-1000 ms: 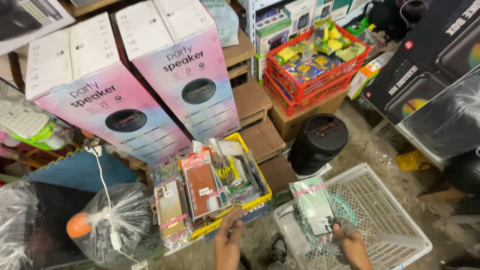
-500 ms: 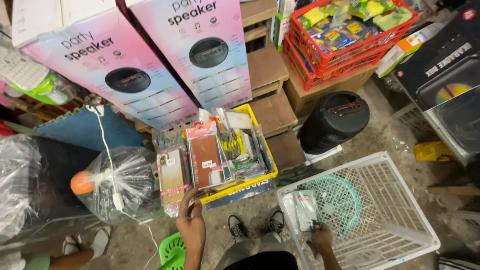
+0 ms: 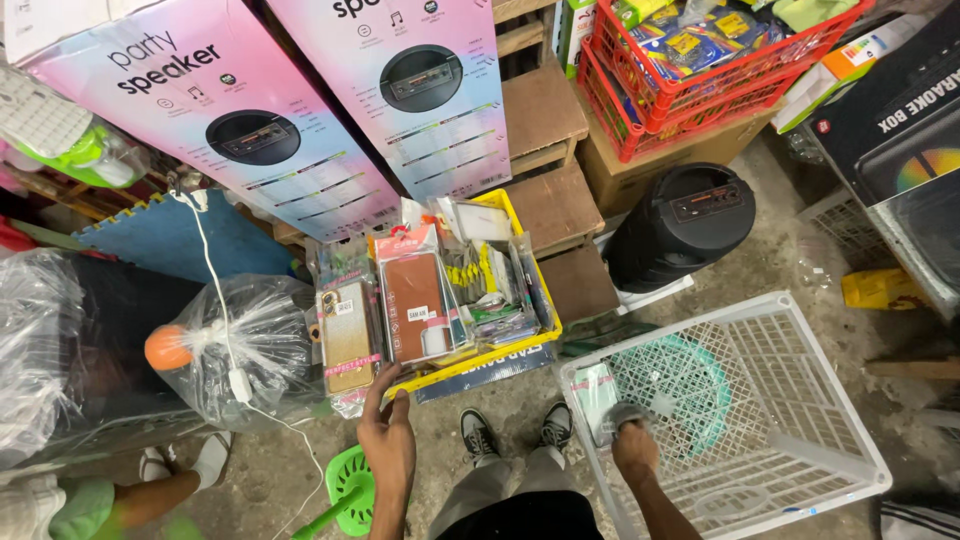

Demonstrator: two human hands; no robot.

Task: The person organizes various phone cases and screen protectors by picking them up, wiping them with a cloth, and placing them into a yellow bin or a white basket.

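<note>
Stock at my feet, largest first.

Two tall pink speaker boxes (image 3: 300, 120) lean against the shelving behind everything else; untouched.

White plastic crate (image 3: 740, 420), on the floor at my right. It is nearly bare: I count one packet in it, so by my judgement the sorting has only begun.

Black round speaker (image 3: 680, 225), standing on the floor between the crate and the stacked wooden steps.

Yellow tray (image 3: 545, 320), on the floor ahead of my shoes, packed full of phone-case packets (image 3: 420, 305) set on edge. Most of the lot remains here.

My left hand (image 3: 388, 440): fingers spread apart, tips touching the tray's near edge, holding nothing.

My right hand (image 3: 632, 445): closed together on a pale flat packet (image 3: 597, 392), held inside the crate at its near left corner.
</note>
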